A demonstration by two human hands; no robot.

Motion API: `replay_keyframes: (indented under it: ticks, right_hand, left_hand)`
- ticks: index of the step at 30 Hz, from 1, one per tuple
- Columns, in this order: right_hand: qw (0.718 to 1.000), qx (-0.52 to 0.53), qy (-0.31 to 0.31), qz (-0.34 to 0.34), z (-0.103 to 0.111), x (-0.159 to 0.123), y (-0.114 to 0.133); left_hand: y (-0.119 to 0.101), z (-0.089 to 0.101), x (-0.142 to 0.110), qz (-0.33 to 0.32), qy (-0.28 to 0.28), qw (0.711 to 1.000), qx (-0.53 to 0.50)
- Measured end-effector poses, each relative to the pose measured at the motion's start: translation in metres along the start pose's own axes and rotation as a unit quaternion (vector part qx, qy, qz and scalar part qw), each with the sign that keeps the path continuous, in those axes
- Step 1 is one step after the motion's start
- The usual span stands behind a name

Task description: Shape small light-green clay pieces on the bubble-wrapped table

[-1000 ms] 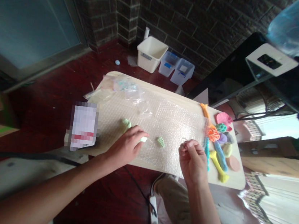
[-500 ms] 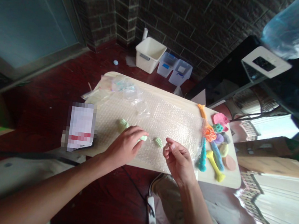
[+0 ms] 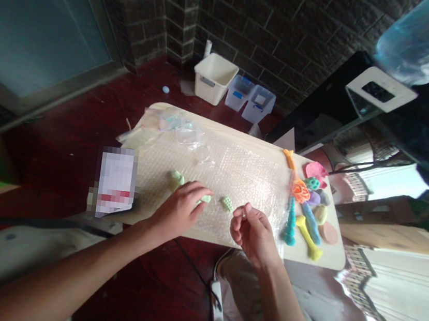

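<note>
My left hand is closed around a pale green, soft-looking long piece, whose two ends show on either side of my fingers. It rests low over the bubble wrap on the table. Just right of that hand lies a small green bumpy piece, touched by neither hand. My right hand hovers at the right of this small piece, thumb and fingers curled together. Whether a thin thread or anything else sits between its fingertips is too small to make out.
Colourful soft pieces, among them a yellow bone-shaped one and an orange one, crowd the table's right end. Crumpled clear plastic bags lie at the back left. Bins stand beyond on the floor; a power strip lies below.
My right hand has come leftward from near the colourful pieces towards the small green piece, then lowered slightly. The left hand keeps its hold on the pale green piece.
</note>
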State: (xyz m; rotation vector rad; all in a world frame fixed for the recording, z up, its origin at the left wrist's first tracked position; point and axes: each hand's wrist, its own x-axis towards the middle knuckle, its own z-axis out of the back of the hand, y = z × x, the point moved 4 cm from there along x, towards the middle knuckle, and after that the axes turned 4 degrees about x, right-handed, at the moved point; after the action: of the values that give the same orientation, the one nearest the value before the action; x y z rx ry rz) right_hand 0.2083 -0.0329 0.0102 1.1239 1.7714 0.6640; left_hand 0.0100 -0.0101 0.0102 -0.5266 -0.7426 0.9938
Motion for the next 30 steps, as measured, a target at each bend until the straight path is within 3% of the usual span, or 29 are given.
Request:
replay_keyframes:
  ticks: [9,14,19,23,26,30]
  right_hand:
    - [0.999,0.016,-0.012,0.035,0.000,0.002,0.006]
    - [0.995,-0.042,-0.026,0.083,0.000,0.000,0.005]
    - [0.954,-0.202,-0.070,0.209,-0.004,-0.005,0.007]
    - [0.929,-0.261,-0.026,0.260,-0.013,-0.005,-0.001]
    - [0.924,-0.281,0.004,0.261,-0.017,-0.003,-0.006]
    - [0.960,-0.199,-0.010,0.197,-0.013,0.000,-0.008]
  left_hand:
    - [-0.003,0.000,0.000,0.012,0.012,0.999,-0.028]
    - [-0.011,-0.001,-0.003,0.009,0.033,0.995,-0.095]
    - [-0.019,-0.001,-0.005,-0.002,0.046,0.991,-0.123]
    - [-0.020,-0.003,-0.008,-0.012,0.051,0.989,-0.137]
    - [-0.018,-0.005,-0.009,-0.018,0.051,0.988,-0.142]
    - [-0.017,-0.005,-0.008,-0.010,0.058,0.985,-0.165]
